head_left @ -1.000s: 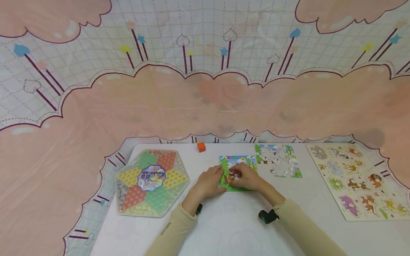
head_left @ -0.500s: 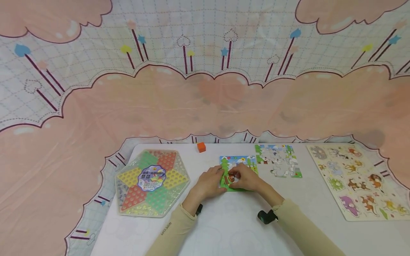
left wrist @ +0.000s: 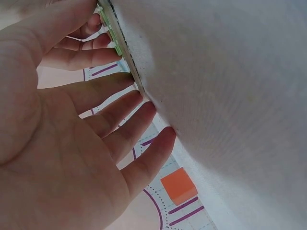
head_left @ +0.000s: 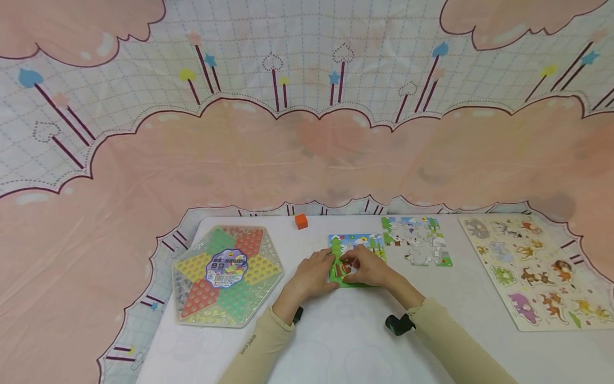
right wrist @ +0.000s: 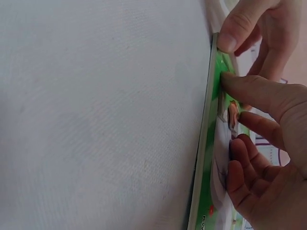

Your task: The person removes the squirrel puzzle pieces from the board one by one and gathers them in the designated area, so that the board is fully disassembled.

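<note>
A small jigsaw board (head_left: 357, 240) with a forest scene lies on the white table. My left hand (head_left: 314, 274) rests along its left edge, fingers fairly straight and spread, the thumb at the near left corner (right wrist: 225, 43). From the right, my right hand (head_left: 369, 266) reaches over the board with bent fingers. Its thumb and index finger sit on either side of a puzzle piece (right wrist: 232, 114) with a brown animal on it, pinching it flat at the board's surface. The other fingers of that hand curl over the board and hide part of the picture.
Loose, partly joined puzzle pieces (head_left: 417, 240) lie to the board's right. A wooden animal peg puzzle (head_left: 499, 261) is at far right. On the left sits a wrapped hexagonal Chinese checkers set (head_left: 192, 288). An orange cube (head_left: 301, 221) stands near the back edge.
Both hands stay in place at the board. Only slight shifts of the right fingers around the brown-animal piece show.
</note>
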The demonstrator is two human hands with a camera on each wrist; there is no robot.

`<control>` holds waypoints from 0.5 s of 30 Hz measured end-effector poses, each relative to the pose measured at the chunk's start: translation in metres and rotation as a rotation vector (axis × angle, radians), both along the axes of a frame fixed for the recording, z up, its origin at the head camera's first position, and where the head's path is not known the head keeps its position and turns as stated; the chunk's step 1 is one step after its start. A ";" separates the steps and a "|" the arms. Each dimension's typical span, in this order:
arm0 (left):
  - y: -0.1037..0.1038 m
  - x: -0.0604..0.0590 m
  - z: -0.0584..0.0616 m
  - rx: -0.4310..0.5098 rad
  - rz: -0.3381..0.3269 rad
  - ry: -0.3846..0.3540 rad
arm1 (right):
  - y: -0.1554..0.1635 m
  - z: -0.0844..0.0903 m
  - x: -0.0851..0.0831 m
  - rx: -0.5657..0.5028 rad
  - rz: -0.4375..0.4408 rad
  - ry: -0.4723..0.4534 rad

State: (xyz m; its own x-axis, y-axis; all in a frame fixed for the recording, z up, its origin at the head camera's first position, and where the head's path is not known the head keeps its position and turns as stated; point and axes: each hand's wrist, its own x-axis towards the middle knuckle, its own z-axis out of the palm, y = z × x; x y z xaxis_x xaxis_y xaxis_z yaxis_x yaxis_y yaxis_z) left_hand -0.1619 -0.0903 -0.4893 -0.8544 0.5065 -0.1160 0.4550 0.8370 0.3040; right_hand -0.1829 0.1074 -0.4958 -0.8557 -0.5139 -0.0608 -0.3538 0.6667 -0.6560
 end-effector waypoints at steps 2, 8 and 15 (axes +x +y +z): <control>0.000 0.000 0.001 0.004 0.003 0.000 | 0.000 0.000 0.000 -0.005 0.001 -0.001; -0.001 0.000 0.001 0.007 0.007 -0.014 | -0.001 -0.001 -0.003 -0.031 -0.021 -0.025; 0.001 -0.001 0.000 -0.007 0.007 -0.022 | 0.002 -0.005 -0.005 -0.136 -0.030 -0.057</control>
State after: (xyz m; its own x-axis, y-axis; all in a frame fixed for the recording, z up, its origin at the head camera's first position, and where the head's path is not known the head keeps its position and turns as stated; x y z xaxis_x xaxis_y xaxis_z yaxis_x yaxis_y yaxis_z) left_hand -0.1632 -0.0890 -0.4891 -0.8550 0.4998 -0.1386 0.4426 0.8423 0.3076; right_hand -0.1883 0.1090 -0.5012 -0.8678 -0.4953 -0.0415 -0.2948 0.5802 -0.7592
